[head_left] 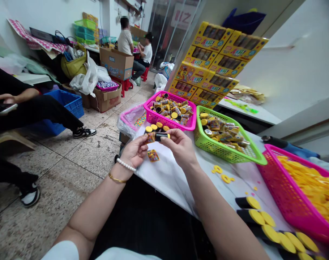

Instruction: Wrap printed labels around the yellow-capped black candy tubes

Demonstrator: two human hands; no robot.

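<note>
At the table's near edge, my right hand (183, 147) pinches a small black tube (161, 136) with a yellow cap, which points to the right. My left hand (135, 151) is closed on a printed orange-and-yellow wrapper (150, 138) at the tube's left end. How far the wrapper covers the tube is hard to make out. Just below lies a flat printed wrapper (153, 155) on the white tabletop (175, 178). Several yellow-capped black tubes (159, 125) stand right behind my hands.
Wrapped tubes fill a pink basket (193, 126) and a green basket (229, 155). Yellow plastic pieces fill another pink basket (289, 200). Yellow rings (226, 178) and more capped tubes (258, 218) lie at right. Yellow boxes (205, 72) are stacked behind. A seated person's leg (53, 110) is at left.
</note>
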